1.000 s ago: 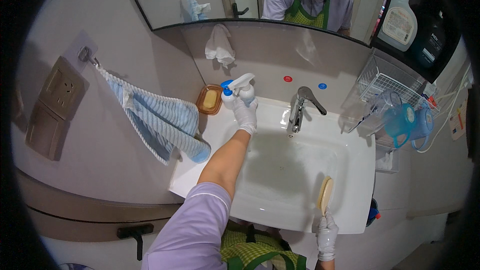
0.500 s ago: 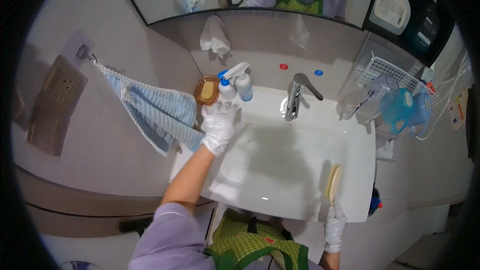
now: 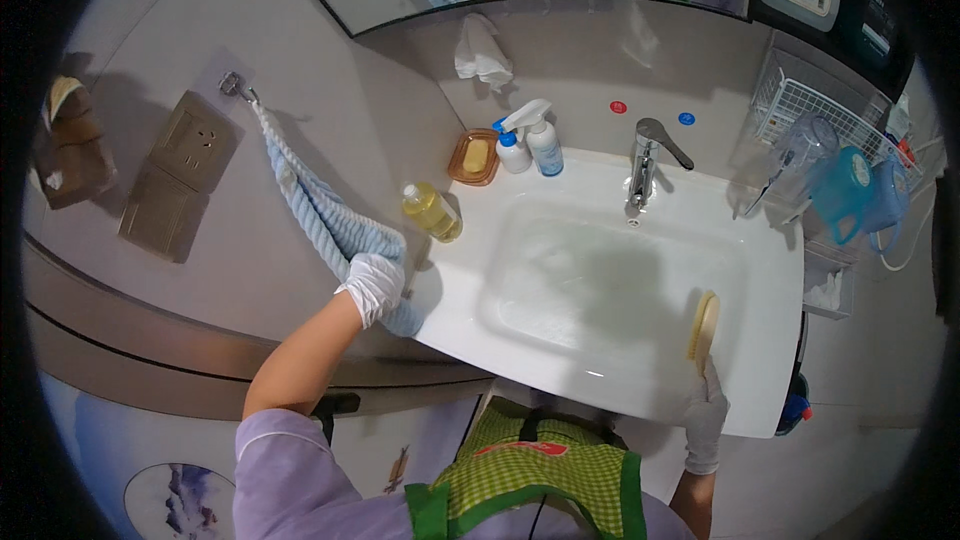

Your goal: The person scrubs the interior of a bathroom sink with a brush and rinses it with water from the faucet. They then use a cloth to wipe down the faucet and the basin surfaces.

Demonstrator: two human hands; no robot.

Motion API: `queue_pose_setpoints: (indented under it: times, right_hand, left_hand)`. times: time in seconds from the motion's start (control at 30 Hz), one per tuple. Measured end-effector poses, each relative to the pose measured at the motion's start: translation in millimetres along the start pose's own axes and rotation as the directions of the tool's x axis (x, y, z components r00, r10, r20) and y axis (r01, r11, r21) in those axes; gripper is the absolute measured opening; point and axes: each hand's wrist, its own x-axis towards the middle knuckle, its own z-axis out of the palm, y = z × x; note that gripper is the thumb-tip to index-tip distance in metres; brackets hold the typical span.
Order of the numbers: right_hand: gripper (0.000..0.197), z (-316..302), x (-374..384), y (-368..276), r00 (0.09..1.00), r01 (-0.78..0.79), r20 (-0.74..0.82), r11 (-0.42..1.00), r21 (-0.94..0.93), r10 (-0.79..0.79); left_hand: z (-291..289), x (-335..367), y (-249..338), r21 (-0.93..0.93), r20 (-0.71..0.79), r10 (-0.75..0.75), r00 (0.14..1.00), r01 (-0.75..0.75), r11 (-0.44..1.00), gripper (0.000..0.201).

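Observation:
My left hand (image 3: pixel 372 288), in a white glove, is closed on the lower part of a blue-and-white striped towel (image 3: pixel 325 215), which hangs from a wall hook left of the basin. Its fingertips are partly hidden. Beside the towel, a bottle of yellow liquid (image 3: pixel 432 213) stands on the basin's left ledge. In my right hand (image 3: pixel 706 420), also gloved, is the handle of a pale wooden brush (image 3: pixel 705 328) with cream bristles. The brush is over the right side of the white washbasin (image 3: pixel 640 395). Cloudy water lies in the bowl.
A chrome faucet (image 3: pixel 648 165) rises at the basin's back. A soap dish (image 3: pixel 473 157), a pump bottle (image 3: pixel 513 153) and a spray bottle (image 3: pixel 544 145) stand at the back left. Cups, one a teal mug (image 3: pixel 842 192), hang at the right below a wire basket (image 3: pixel 815 105).
My left hand has moved left from the basin's ledge onto the towel and drawn it aside, so the yellow bottle shows. The brush stays in my right hand. The view has shifted left.

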Motion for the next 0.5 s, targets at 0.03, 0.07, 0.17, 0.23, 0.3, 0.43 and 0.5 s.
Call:
queue_pose_setpoints:
  times: [0.03,0.07,0.17,0.23,0.3,0.43,0.5]
  right_hand:
    - [0.043,0.8,0.7,-0.9,1.000,-0.010,0.003,1.000,-0.026,0.010]
    - [0.043,1.1,1.3,-1.6,1.000,0.000,0.006,0.999,-0.032,0.000]
    - [0.046,0.9,3.4,-2.1,0.996,0.093,-0.007,0.988,-0.122,-0.094]
    - [0.048,-0.8,3.6,-1.2,0.995,0.101,-0.004,0.982,-0.162,-0.103]
    - [0.051,-4.4,1.3,0.8,1.000,0.027,0.000,0.989,-0.146,-0.027]
    - [0.048,-15.2,-10.7,6.4,0.998,0.059,-0.043,0.996,0.073,-0.056]
    - [0.046,-19.8,-17.3,9.3,0.982,-0.173,-0.046,0.969,0.175,0.184]
  left_hand:
    - [0.5,6.9,-3.4,-0.120,-0.033,-0.052,0.998,0.047,0.992,0.032]
    - [0.4,17.6,-5.1,-0.264,-0.068,-0.106,0.992,0.084,0.961,0.035]
    - [1.7,59.3,-8.9,-0.498,-0.260,-0.254,0.931,0.096,0.862,0.045]
    - [4.3,94.3,-7.1,-0.607,-0.164,-0.321,0.933,0.161,0.778,0.049]
    - [15.2,122.2,-1.1,-0.826,-0.026,-0.406,0.913,0.209,0.523,0.050]
    - [43.6,166.6,12.4,-0.975,0.211,-0.472,0.856,0.217,-0.041,0.049]
    - [57.0,183.0,19.1,-0.966,0.247,-0.450,0.858,0.180,-0.186,0.049]
